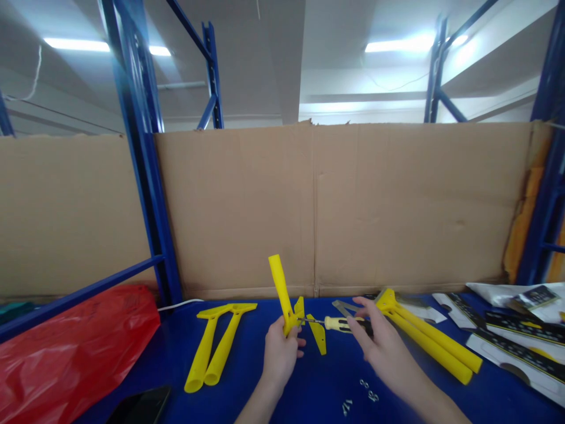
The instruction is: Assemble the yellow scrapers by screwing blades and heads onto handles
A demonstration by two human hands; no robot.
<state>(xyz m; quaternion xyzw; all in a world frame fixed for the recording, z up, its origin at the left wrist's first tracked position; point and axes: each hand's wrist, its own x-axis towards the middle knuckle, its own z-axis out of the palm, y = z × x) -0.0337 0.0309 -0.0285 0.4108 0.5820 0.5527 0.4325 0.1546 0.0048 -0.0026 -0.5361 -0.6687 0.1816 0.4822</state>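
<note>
My left hand is closed round the head end of a yellow plastic scraper handle, whose tube tilts up and away. In my right hand is a screwdriver with a cream and black grip, held level. Its shaft points left at the scraper head, and the tip meets it or lies very close; I cannot tell which. Just behind the shaft a loose yellow flat piece lies on the blue table. Small screws and several nuts lie between my forearms.
Two yellow scraper handles lie at left, and two more at right. A red plastic bag and a black phone are at far left. Printed packages cover the right side. A cardboard wall closes off the back.
</note>
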